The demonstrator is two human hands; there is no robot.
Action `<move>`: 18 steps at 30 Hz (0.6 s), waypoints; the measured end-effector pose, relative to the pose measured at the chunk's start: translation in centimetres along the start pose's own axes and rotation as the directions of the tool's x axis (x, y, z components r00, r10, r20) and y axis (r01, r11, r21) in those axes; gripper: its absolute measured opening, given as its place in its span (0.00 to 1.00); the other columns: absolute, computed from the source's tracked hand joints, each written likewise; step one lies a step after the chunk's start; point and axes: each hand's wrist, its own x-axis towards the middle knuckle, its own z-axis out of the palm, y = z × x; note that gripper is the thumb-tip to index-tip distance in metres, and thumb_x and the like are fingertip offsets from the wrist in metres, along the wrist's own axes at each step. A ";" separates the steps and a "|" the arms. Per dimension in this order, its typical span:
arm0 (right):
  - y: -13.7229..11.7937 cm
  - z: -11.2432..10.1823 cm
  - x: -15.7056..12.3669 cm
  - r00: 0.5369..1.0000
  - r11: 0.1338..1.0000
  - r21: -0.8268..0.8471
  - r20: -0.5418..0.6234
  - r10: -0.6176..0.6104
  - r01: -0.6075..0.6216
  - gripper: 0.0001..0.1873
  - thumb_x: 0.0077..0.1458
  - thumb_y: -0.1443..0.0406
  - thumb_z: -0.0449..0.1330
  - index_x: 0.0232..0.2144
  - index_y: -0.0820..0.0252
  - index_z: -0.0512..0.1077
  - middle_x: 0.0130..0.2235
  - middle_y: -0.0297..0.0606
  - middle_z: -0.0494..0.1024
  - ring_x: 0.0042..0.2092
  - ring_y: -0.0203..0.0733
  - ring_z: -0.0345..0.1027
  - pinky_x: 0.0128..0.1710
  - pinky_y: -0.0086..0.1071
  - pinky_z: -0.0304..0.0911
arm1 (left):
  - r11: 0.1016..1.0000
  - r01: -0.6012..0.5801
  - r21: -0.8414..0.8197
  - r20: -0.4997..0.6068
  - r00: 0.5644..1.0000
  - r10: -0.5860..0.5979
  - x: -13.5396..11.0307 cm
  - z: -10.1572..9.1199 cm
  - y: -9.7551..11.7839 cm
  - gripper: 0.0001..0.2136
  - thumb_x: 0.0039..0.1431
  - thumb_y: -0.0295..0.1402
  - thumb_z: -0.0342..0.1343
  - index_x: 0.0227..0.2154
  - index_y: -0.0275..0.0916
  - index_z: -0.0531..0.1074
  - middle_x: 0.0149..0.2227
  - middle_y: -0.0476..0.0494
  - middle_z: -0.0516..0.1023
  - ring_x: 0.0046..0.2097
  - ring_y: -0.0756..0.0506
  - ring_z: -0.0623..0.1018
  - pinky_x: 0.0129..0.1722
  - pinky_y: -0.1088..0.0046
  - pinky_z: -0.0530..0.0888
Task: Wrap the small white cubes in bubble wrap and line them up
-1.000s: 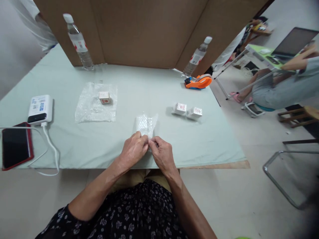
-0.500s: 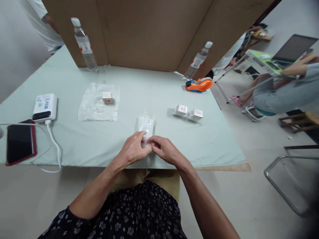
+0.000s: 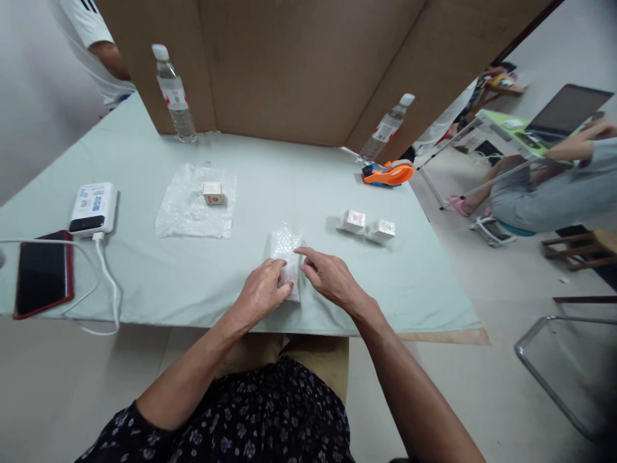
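Note:
A bubble-wrap bundle (image 3: pixel 288 247) lies near the table's front edge; what is inside cannot be seen. My left hand (image 3: pixel 263 286) grips its lower left part, thumb and fingers pressing on the wrap. At the bundle's right side is my right hand (image 3: pixel 330 276), its index finger stretched out to the upper right edge and its thumb apart. To the left, a small white box (image 3: pixel 213 193) with red print rests on a flat sheet of bubble wrap (image 3: pixel 193 222). Two small boxes in clear wrap, a left one (image 3: pixel 353 220) and a right one (image 3: pixel 382 231), sit to the right.
An orange tape dispenser (image 3: pixel 393 173) stands at the back right. Water bottles, one left (image 3: pixel 176 103) and one right (image 3: pixel 385 132), flank a cardboard panel (image 3: pixel 299 71). A white power bank (image 3: pixel 94 207), its cable and a phone (image 3: pixel 44 273) lie left. Other people are beyond the table.
My right hand has moved up and right from the bundle's lower end, its index finger now extended. More of the bundle shows. My left hand stays on it. The view has shifted slightly.

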 end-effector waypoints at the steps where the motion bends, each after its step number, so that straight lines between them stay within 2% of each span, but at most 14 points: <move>1: -0.1 -0.1 0.6 1.000 0.996 -0.081 0.010 -0.022 0.022 0.20 0.61 0.70 0.53 0.55 0.54 0.69 0.43 0.39 0.81 0.40 0.42 0.73 0.39 0.33 0.61 | 1.000 0.004 0.008 0.014 1.000 -0.004 0.1 -0.1 0.1 0.19 0.56 0.31 0.56 0.50 0.33 0.71 0.41 0.39 0.76 0.43 0.42 0.76 0.49 0.63 0.73; 3: -0.3 -0.3 1.8 0.995 0.975 -0.209 0.069 -0.067 0.080 0.16 0.62 0.69 0.54 0.50 0.54 0.72 0.45 0.40 0.81 0.40 0.43 0.73 0.37 0.33 0.59 | 1.000 0.012 0.016 0.032 0.999 -0.012 0.1 -0.3 0.2 0.18 0.56 0.31 0.56 0.50 0.34 0.71 0.41 0.39 0.77 0.44 0.41 0.76 0.49 0.62 0.73; 6: -0.5 -0.7 3.2 0.980 0.931 -0.324 0.152 -0.125 0.169 0.11 0.63 0.69 0.54 0.41 0.55 0.75 0.40 0.39 0.82 0.36 0.40 0.72 0.34 0.32 0.56 | 1.000 0.005 -0.014 0.031 1.000 -0.004 0.0 -0.3 0.1 0.22 0.56 0.30 0.56 0.55 0.35 0.66 0.43 0.40 0.77 0.43 0.42 0.76 0.49 0.62 0.73; 9: 0.0 -0.9 4.1 0.963 0.914 -0.324 0.194 -0.188 0.244 0.10 0.62 0.69 0.55 0.39 0.55 0.76 0.38 0.37 0.82 0.35 0.39 0.71 0.33 0.31 0.54 | 0.998 -0.060 -0.033 0.026 0.998 0.061 -0.4 -0.2 0.0 0.24 0.57 0.29 0.55 0.58 0.38 0.63 0.46 0.41 0.75 0.43 0.44 0.76 0.49 0.63 0.73; 12: 0.7 -0.4 4.7 0.956 0.933 -0.246 0.197 -0.218 0.263 0.09 0.60 0.70 0.57 0.39 0.53 0.76 0.38 0.35 0.82 0.36 0.38 0.72 0.33 0.30 0.55 | 0.994 -0.095 0.048 0.058 0.994 0.092 -0.5 -0.4 0.2 0.18 0.59 0.30 0.52 0.54 0.41 0.68 0.43 0.42 0.74 0.43 0.43 0.76 0.47 0.64 0.74; 15: 1.3 0.2 4.6 0.978 0.974 -0.112 0.100 -0.184 0.195 0.14 0.58 0.68 0.59 0.46 0.51 0.75 0.36 0.33 0.82 0.35 0.38 0.72 0.34 0.29 0.58 | 0.989 -0.069 0.129 0.116 0.992 0.054 -0.3 -0.7 0.6 0.13 0.61 0.32 0.51 0.47 0.39 0.72 0.40 0.42 0.72 0.41 0.43 0.76 0.44 0.65 0.74; 18: 2.2 0.4 3.7 0.990 0.995 0.089 -0.140 -0.031 0.044 0.19 0.57 0.65 0.61 0.52 0.55 0.71 0.33 0.32 0.79 0.32 0.36 0.71 0.36 0.30 0.62 | 0.989 -0.050 0.137 0.119 0.992 0.033 -0.2 -0.8 0.8 0.12 0.62 0.32 0.51 0.46 0.39 0.74 0.40 0.41 0.72 0.41 0.43 0.76 0.44 0.66 0.74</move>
